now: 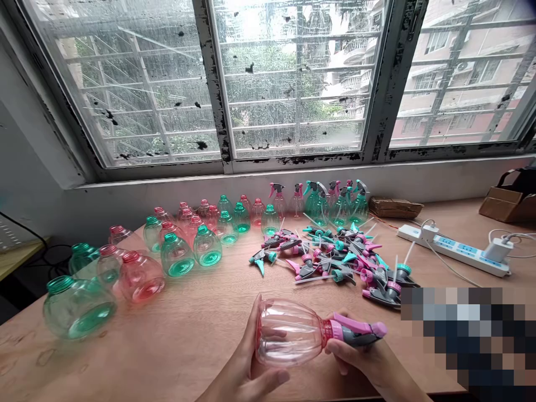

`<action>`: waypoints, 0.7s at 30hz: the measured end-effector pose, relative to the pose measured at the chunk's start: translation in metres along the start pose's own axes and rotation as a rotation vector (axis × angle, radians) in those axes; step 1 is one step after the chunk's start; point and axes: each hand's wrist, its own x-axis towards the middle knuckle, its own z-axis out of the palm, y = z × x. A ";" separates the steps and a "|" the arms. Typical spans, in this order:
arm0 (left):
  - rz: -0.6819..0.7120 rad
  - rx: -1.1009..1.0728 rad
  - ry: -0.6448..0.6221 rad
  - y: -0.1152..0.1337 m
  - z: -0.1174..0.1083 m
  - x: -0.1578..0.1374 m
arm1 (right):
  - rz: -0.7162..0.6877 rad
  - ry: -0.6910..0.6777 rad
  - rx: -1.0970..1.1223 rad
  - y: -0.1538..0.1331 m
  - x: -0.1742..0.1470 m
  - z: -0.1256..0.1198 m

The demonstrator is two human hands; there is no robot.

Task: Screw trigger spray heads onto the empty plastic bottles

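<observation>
A clear pink spray bottle (291, 333) lies on its side in the air above the near part of the table, its base to the left. My left hand (253, 357) is wrapped round the base end, thumb below and fingers behind. At the neck, my right hand (355, 357) grips the pink collar of the spray head (355, 329), which sits on the bottle mouth. The spray head is pink and grey, its nozzle pointing right. Some fingers of both hands are hidden behind the bottle.
Open green and pink bottles (180, 255) stand at the left and back left. Loose spray heads (335, 254) lie in a pile beyond my hands. Several bottles with spray heads (320, 204) stand by the wall. At right are a power strip (456, 248), cardboard (396, 207) and a pixelated area.
</observation>
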 end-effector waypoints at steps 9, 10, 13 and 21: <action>0.045 -0.041 0.027 -0.003 0.001 0.003 | -0.030 0.018 -0.006 0.002 -0.001 0.000; 0.034 -0.049 0.026 -0.001 0.001 0.002 | -0.022 0.029 -0.002 0.003 -0.001 0.000; 0.002 -0.066 0.018 0.005 0.003 0.000 | 0.002 0.049 0.007 0.004 -0.001 0.001; 0.022 -0.002 0.028 -0.002 0.000 0.000 | -0.027 0.004 -0.020 0.000 0.001 0.001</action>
